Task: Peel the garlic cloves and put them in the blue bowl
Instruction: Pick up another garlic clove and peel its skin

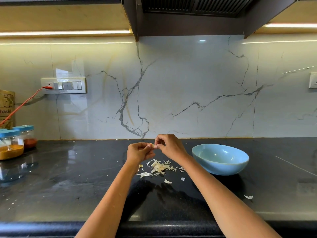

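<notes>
We have one garlic clove pinched between both hands, held above the black counter. Left hand: fingers curled in, thumb and fingertips gripping the clove's left end. Right hand: fingers bent, thumb and forefinger pinching the clove's right end, other fingers arched over it. Fingertips of the two hands are nearly touching around the clove. Whether skin remains on the clove, we cannot tell.

Straight below our fingers: a pile of peels on the counter, with loose scraps scattered around it. Right of our right fingers and slightly lower: the blue bowl, upright and near the right wrist but apart from it; no clove visible in the part of the inside we see. Far left of our left fingers: spice jars with blue lids.
</notes>
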